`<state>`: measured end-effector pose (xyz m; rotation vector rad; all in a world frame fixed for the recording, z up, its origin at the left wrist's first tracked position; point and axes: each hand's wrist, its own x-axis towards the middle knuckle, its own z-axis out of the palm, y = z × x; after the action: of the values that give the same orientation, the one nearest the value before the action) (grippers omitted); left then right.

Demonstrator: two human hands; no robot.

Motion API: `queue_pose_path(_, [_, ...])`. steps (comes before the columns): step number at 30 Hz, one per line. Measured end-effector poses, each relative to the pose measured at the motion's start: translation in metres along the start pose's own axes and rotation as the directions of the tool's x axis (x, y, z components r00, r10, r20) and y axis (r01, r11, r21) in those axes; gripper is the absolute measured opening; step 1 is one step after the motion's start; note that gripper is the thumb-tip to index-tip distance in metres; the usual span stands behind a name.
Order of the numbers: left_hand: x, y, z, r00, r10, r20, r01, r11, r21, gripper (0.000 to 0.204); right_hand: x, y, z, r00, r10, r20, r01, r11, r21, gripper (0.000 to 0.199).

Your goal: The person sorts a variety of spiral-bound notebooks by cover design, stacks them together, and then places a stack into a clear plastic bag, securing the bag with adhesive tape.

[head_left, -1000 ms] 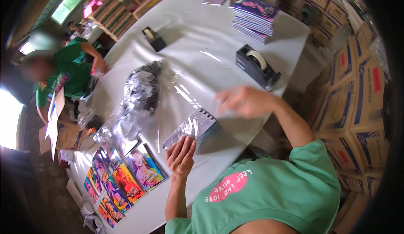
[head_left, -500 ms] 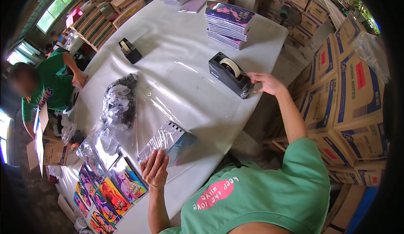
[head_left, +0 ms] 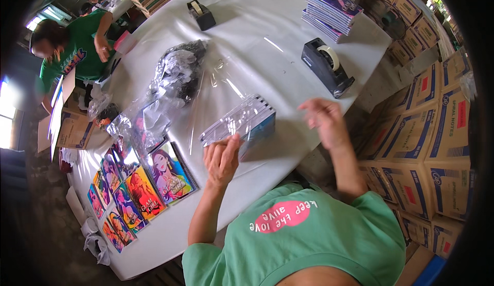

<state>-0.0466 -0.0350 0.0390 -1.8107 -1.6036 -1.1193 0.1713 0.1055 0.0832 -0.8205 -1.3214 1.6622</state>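
A small stack of spiral notebooks (head_left: 261,124), wrapped in clear plastic film, stands tilted on the white table in front of me. My left hand (head_left: 222,160) grips its near left end, with the thumb pressed on the film. To the right of the stack, my right hand (head_left: 327,124) is lifted at the table's edge, its fingers bent and smeared by motion. Whether a piece of tape is between those fingers cannot be made out. Beyond this hand stands a black tape dispenser (head_left: 320,70) with a roll of tape, apart from the fingers.
Crumpled clear plastic (head_left: 177,75) and colourful notebooks (head_left: 172,170) lie on the left. A second tape dispenser (head_left: 200,14) and a notebook pile (head_left: 329,11) stand farther back. Cartons (head_left: 411,137) are stacked at right. A co-worker in green (head_left: 77,44) is beside an open carton (head_left: 74,129).
My right hand has left the tape dispenser and come back toward the wrapped stack. My left hand still holds the stack. The view has shifted, and the co-worker's hand has lifted off the table.
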Motion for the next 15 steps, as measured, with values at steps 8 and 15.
queue_pose_path(8, [-0.008,-0.005,0.005,0.984,-0.152,-0.095,0.126,0.964,-0.234,0.041,-0.031,0.038,0.115,0.974,0.222,0.041,-0.217,0.971,-0.1,0.038])
queue_pose_path(15, [0.008,0.015,-0.021,0.945,-0.186,0.27,0.145,0.976,0.164,0.049,-0.041,0.073,0.107,0.984,0.156,-0.089,-0.173,0.957,-0.231,0.035])
